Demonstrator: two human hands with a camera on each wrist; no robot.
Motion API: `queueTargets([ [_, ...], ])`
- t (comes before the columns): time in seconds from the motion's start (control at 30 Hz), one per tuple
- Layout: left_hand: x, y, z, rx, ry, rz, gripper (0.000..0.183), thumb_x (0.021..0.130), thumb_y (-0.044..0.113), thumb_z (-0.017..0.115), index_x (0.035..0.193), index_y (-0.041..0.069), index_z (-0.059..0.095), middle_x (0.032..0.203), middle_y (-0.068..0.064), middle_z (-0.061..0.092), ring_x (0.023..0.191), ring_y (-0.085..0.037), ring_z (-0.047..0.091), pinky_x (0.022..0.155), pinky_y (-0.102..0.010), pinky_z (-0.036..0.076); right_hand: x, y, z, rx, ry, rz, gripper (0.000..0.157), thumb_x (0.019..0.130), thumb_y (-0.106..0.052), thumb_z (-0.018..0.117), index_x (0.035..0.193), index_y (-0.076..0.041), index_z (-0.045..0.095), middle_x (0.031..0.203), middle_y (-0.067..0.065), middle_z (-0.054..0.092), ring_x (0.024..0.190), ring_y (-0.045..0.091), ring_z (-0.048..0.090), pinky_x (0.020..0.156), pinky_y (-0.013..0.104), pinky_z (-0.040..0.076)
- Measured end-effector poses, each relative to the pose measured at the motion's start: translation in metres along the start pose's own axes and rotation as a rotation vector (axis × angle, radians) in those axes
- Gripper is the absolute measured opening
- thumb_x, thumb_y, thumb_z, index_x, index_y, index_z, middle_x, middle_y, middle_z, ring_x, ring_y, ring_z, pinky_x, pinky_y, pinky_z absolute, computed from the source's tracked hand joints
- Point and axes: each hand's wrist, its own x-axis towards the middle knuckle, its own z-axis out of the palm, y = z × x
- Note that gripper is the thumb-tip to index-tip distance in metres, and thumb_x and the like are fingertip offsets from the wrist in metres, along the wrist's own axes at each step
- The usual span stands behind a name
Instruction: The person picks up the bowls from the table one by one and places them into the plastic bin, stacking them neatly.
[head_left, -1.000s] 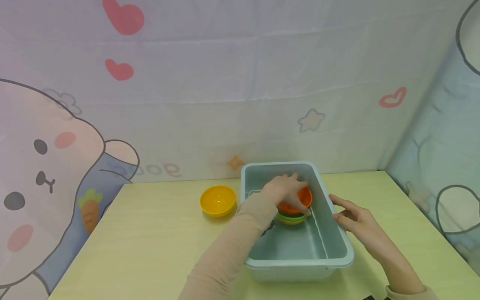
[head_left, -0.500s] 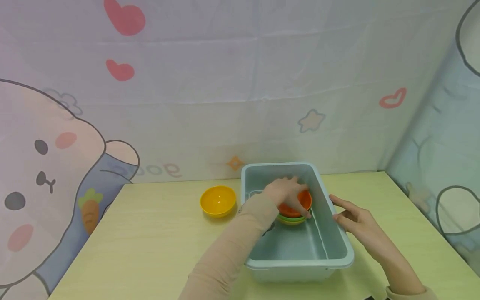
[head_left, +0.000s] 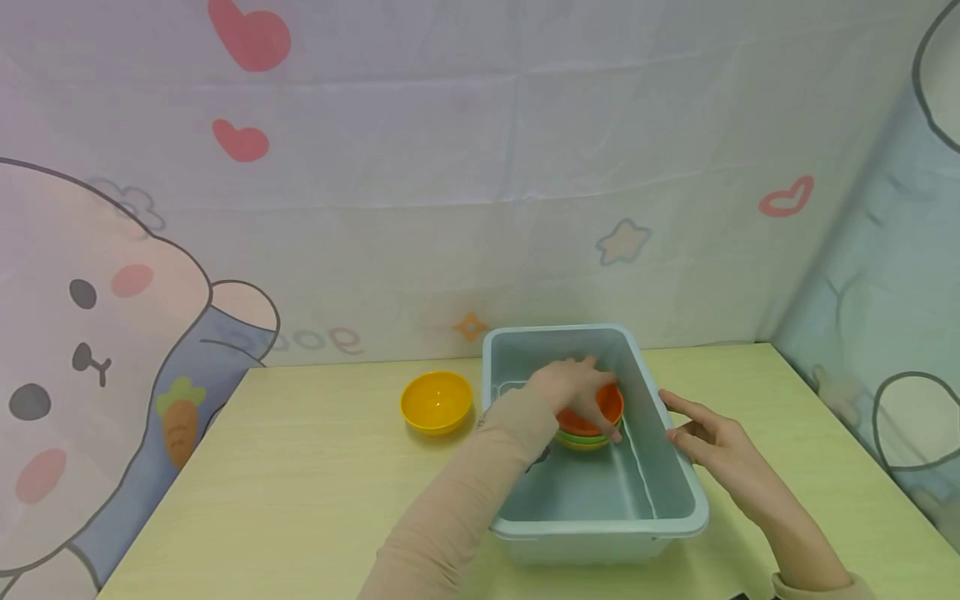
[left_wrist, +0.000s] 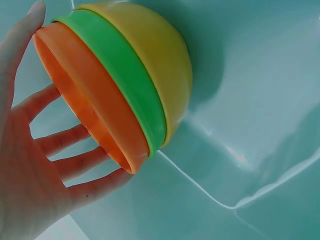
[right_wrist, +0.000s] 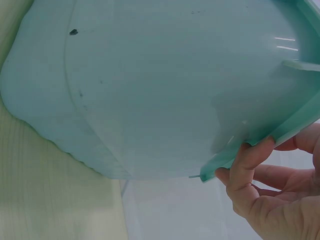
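Note:
In the head view a blue-green plastic bin (head_left: 592, 527) holds a stack of bowls against its far right part. An orange bowl (head_left: 600, 408) sits uppermost, nested in a green bowl (left_wrist: 112, 75), with a yellow bowl (left_wrist: 160, 55) outermost at the bottom. My left hand (head_left: 573, 392) reaches into the bin and holds the orange bowl across its rim, thumb on one side and fingers on the other. Some fingertips are hidden by the bowl in the left wrist view. Outside the bin, my right hand (head_left: 712, 437) grips its right rim, fingers bent under the edge (right_wrist: 260, 187).
A separate yellow bowl (head_left: 437, 403) stands upright on the light wooden table (head_left: 315, 483), just left of the bin. Behind the table hangs a printed cloth (head_left: 420, 250). Another cloth (head_left: 892, 333) closes off the right side.
My left hand has sunk slightly with the orange bowl, which now sits a little lower in the green bowl. My right hand stays on the bin's rim.

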Motion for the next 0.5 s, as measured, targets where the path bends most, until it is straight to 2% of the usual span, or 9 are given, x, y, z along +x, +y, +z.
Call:
queueTargets([
  [0.5, 0.0013, 0.0007, 0.0015, -0.001, -0.021, -0.025, 0.089, 0.071, 0.07, 0.069, 0.147, 0.043, 0.031, 0.161, 0.005, 0.021, 0.144, -0.022, 0.031, 0.113, -0.041, 0.035, -0.0003, 0.0012, 0.0005, -0.002, 0.0, -0.012, 0.056, 0.1, -0.022, 0.05, 0.15, -0.004, 0.03, 0.101, 0.013, 0.065, 0.086, 0.006, 0.062, 0.076, 0.023, 0.051],
])
